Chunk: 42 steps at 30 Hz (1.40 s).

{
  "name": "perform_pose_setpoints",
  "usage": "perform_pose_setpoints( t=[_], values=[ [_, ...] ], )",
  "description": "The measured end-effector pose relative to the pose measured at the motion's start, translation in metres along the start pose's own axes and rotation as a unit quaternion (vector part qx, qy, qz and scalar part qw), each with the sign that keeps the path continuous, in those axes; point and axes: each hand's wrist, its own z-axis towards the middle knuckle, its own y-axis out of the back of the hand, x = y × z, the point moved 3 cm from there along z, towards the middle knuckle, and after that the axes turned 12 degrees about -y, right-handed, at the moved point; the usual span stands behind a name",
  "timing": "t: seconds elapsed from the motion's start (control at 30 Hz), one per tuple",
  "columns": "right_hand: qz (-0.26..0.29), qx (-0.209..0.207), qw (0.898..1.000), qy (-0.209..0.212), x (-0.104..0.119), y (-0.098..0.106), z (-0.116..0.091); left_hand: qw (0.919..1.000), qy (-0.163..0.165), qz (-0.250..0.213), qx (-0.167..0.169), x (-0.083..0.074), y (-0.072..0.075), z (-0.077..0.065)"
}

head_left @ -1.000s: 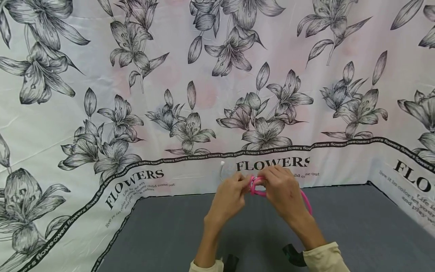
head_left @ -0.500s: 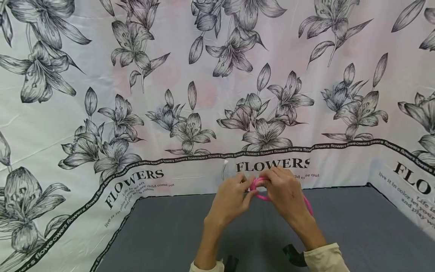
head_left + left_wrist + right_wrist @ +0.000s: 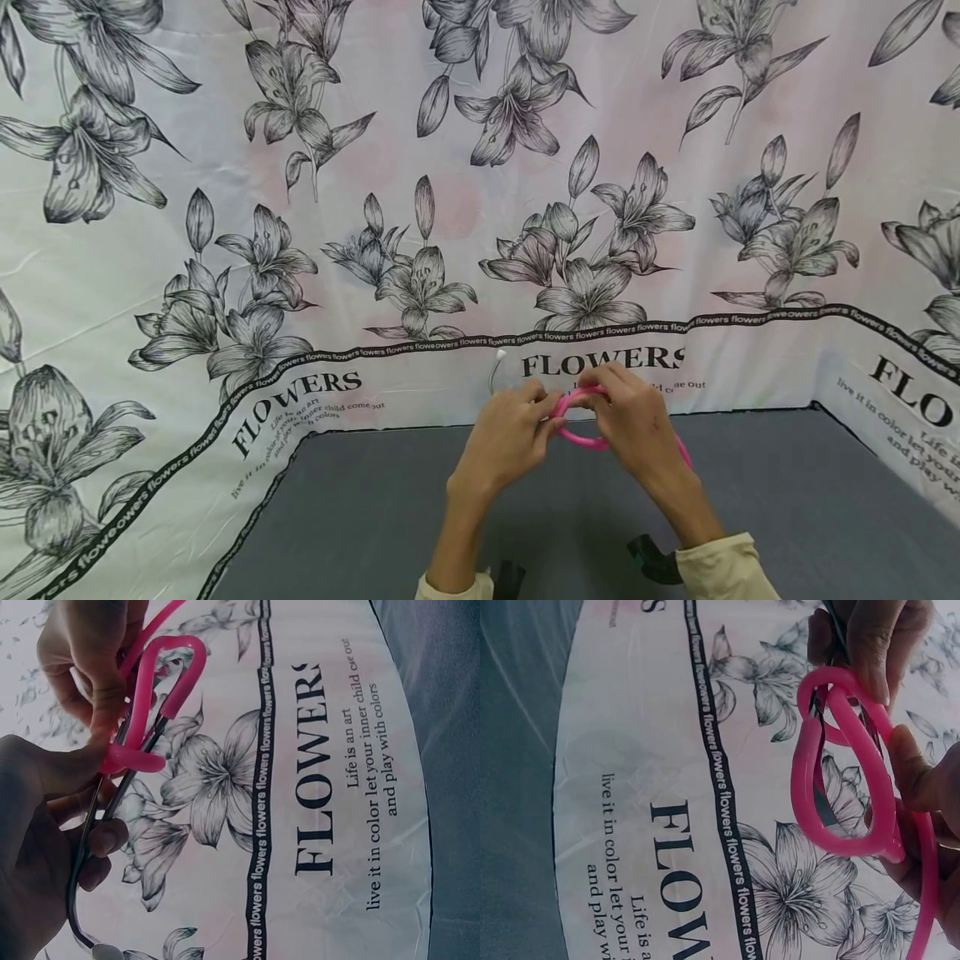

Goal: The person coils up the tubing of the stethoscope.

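Observation:
Both hands hold a stethoscope with pink tubing [image 3: 588, 442] up in front of me. My left hand [image 3: 498, 442] has its fingers curled round the dark metal ear tubes [image 3: 81, 844], and its thumb presses on the pink tubing wrapped across them. One white ear tip [image 3: 500, 356] sticks up beyond that hand. Pinching the tubing from the other side, my right hand [image 3: 637, 425] is close to the left fingertips. The tubing makes a loop [image 3: 802, 795] in the right wrist view and runs on past the right hand. The chest piece is not visible.
Beneath the hands lies a dark grey table surface [image 3: 360, 517]. A white cloth with printed flowers [image 3: 423, 283] hangs behind and along the sides. Black straps [image 3: 654, 560] show near the wrists, by the cream sleeves [image 3: 723, 567].
The pink loop between the hands has grown wider. My right hand has shifted slightly right, while the left thumb has come onto the tubing. The white ear tip has tilted a little right.

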Motion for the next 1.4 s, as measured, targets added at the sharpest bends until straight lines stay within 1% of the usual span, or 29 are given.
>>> perform_pose_setpoints(
  t=[0.17, 0.27, 0.37, 0.47, 0.57, 0.7, 0.77, 0.97, 1.07, 1.13, 1.2, 1.23, 1.3, 1.4],
  values=[
    [0.033, 0.016, 0.999, -0.005, -0.003, 0.001, 0.003, 0.9995, -0.013, -0.028, 0.0, 0.004, 0.003, -0.003],
    [0.063, 0.031, 0.998, -0.004, -0.005, 0.001, 0.005, 0.9984, -0.024, -0.05, -0.002, 0.006, 0.005, -0.004],
    [0.11, 0.062, 0.992, -0.017, -0.007, 0.002, 0.007, 0.9972, -0.034, -0.066, -0.003, 0.008, 0.008, -0.005],
    [0.148, 0.093, 0.984, -0.043, -0.011, 0.003, 0.007, 0.9957, -0.041, -0.083, 0.0, 0.008, 0.01, -0.006],
    [0.157, 0.105, 0.98, -0.065, -0.016, 0.006, 0.007, 0.9936, -0.044, -0.104, -0.002, 0.009, 0.011, -0.007],
    [0.154, 0.11, 0.978, -0.086, -0.021, 0.009, 0.008, 0.9904, -0.047, -0.13, -0.008, 0.009, 0.012, -0.008],
    [0.161, 0.122, 0.975, -0.096, -0.023, 0.009, 0.008, 0.9884, -0.048, -0.143, -0.013, 0.01, 0.013, -0.008],
    [0.193, 0.164, 0.962, -0.105, -0.027, 0.011, 0.007, 0.978, -0.044, -0.201, -0.035, 0.013, 0.014, -0.01],
    [0.207, 0.177, 0.957, -0.104, -0.028, 0.011, 0.006, 0.9702, -0.037, -0.234, -0.05, 0.014, 0.013, -0.011],
    [0.221, 0.191, 0.95, -0.108, -0.029, 0.011, 0.005, 0.9648, -0.028, -0.254, -0.061, 0.015, 0.013, -0.011],
    [0.233, 0.212, 0.942, -0.116, -0.029, 0.01, 0.005, 0.9596, -0.015, -0.271, -0.074, 0.016, 0.013, -0.011],
    [0.239, 0.225, 0.937, -0.12, -0.029, 0.009, 0.005, 0.9581, -0.007, -0.275, -0.081, 0.017, 0.014, -0.011],
    [0.24, 0.249, 0.93, -0.127, -0.029, 0.007, 0.004, 0.9579, 0.003, -0.272, -0.093, 0.017, 0.015, -0.011],
    [0.231, 0.277, 0.924, -0.129, -0.028, 0.004, 0.003, 0.9579, 0.021, -0.266, -0.106, 0.018, 0.016, -0.011]
  ],
)
